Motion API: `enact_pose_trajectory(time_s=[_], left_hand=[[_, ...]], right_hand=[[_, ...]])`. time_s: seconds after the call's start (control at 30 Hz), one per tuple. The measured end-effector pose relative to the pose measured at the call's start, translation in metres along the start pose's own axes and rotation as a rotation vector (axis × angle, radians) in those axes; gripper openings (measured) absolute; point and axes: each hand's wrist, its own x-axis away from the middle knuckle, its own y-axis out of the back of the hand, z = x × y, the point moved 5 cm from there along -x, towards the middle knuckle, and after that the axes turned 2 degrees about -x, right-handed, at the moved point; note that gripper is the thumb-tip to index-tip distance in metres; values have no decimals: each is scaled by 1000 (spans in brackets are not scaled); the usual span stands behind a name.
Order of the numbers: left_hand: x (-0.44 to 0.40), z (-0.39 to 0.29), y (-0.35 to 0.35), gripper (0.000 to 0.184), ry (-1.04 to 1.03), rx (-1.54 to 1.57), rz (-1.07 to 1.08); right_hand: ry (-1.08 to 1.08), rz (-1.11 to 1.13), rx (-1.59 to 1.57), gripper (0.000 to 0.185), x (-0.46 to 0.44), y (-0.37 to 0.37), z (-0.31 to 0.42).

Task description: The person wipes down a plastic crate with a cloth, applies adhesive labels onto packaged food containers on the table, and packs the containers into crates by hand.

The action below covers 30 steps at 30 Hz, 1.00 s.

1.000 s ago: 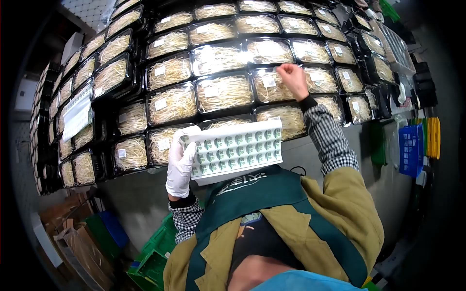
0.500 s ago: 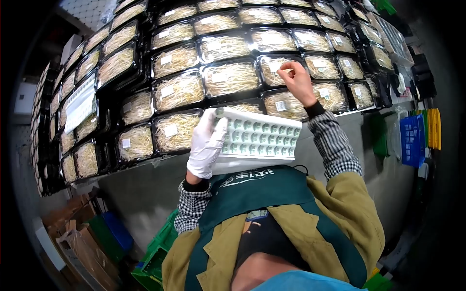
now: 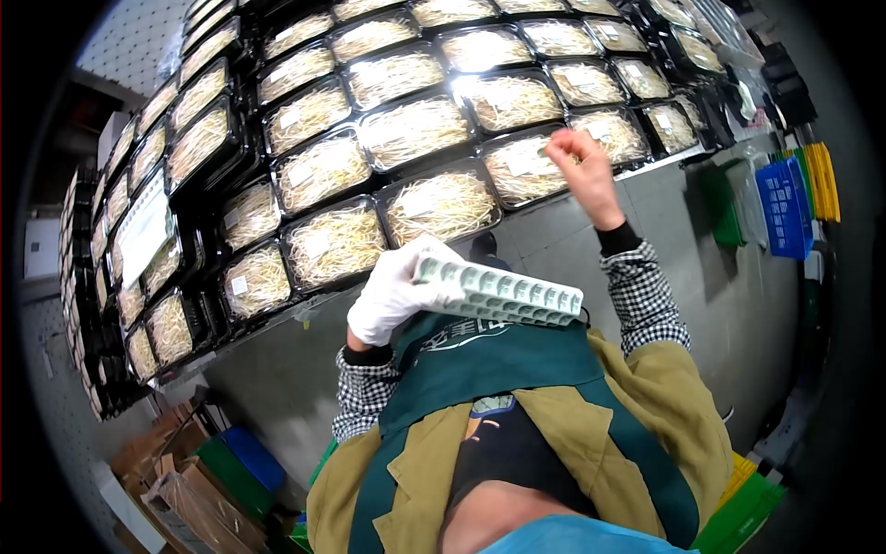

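Grasping a sticker sheet (image 3: 506, 293) in gloved left hand (image 3: 399, 292); cannot tell the grip of bare right hand (image 3: 586, 175), near packed sprouts (image 3: 517, 180)

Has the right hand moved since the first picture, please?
Yes: against the packs, the right hand moved nearer, from the second row to the front row.
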Motion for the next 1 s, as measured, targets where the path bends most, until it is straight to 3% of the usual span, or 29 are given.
enact_pose_trajectory(time_s=[0.1,0.2,0.3,0.37,0.47,0.5,0.57,0.63,0.7,0.83,0.97,1.0], left_hand=[[6,-5,5,33,-11,49,-31],[14,6,23,28,87,120,-246],[21,4,42,26,61,-4,-388],[32,5,50,26,13,26,-534],[45,13,61,21,8,46,-620],[49,15,64,20,15,71,-667],[51,22,67,20,-13,112,-740],[51,19,66,21,-101,129,-769],[52,24,72,21,-104,101,-791],[56,29,77,19,-159,112,-820],[62,34,80,19,-181,149,-819],[65,33,81,19,-188,130,-831]], right_hand=[[55,-42,264,11,36,-11,-44],[228,-140,593,15,44,-24,-43],[190,-104,725,24,41,-28,-40],[64,-111,589,41,33,-18,-33],[130,-164,473,30,26,-2,-38],[-43,-160,340,17,28,-4,-24],[-241,87,-300,14,36,-31,10],[-335,424,-380,15,54,-54,47],[-264,458,-153,16,59,-67,72],[-305,234,-352,21,58,-79,53],[-471,430,-484,11,63,-94,60],[-403,398,-486,10,63,-94,63]])
